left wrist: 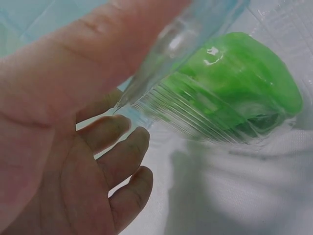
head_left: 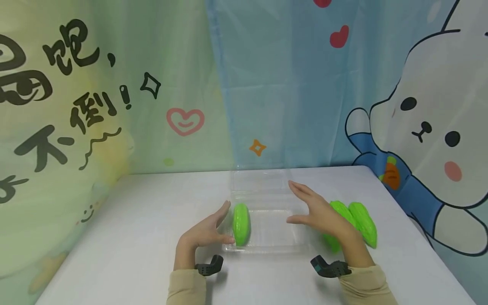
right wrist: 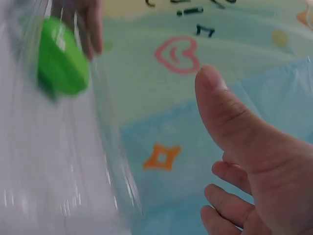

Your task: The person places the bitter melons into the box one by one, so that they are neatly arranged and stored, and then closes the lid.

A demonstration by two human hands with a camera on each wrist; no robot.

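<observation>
A clear plastic box [head_left: 271, 249] lies on the table with its hinged lid [head_left: 259, 181] laid back on the far side. Inside, along the left wall, is a glossy green, elongated vegetable-like piece [head_left: 241, 224]. My left hand [head_left: 206, 231] is at the box's left side, thumb and fingers spread apart. In the left wrist view the box's ridged wall [left wrist: 195, 107] passes close by the thumb; whether they touch I cannot tell. My right hand [head_left: 314, 209] hovers at the box's right side, fingers extended and thumb apart, holding nothing.
More green pieces [head_left: 364, 224] lie right of the box, partly hidden behind the right forearm. A white cloth covers the table [head_left: 152, 203]. A printed curtain [head_left: 267, 84] hangs behind it. Each wrist bears a dark strapped device [head_left: 331, 267].
</observation>
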